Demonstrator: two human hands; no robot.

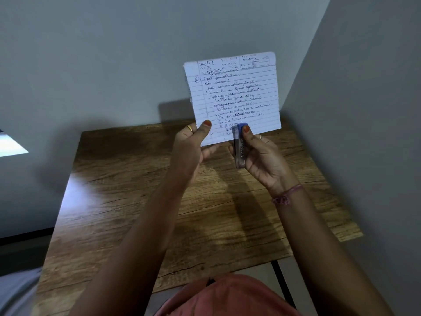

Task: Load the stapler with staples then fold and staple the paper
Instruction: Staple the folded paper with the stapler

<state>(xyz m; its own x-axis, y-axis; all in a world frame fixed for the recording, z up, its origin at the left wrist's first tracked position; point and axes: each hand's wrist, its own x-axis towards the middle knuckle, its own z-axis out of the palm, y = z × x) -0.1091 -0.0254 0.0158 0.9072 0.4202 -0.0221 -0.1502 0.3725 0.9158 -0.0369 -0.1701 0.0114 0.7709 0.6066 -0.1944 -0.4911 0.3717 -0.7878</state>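
Observation:
A lined, handwritten sheet of paper is held upright above the wooden table, its bottom edge folded. My left hand pinches the paper's lower left corner between thumb and fingers. My right hand grips a small stapler with a blue top and a clear body. The stapler's jaw sits over the paper's bottom edge near the middle, with my thumb pressing on its blue head. Whether a staple is in the paper cannot be seen.
A wooden table stands in a corner between two grey walls. Its black metal leg shows at the lower right. A bright window patch lies at the far left.

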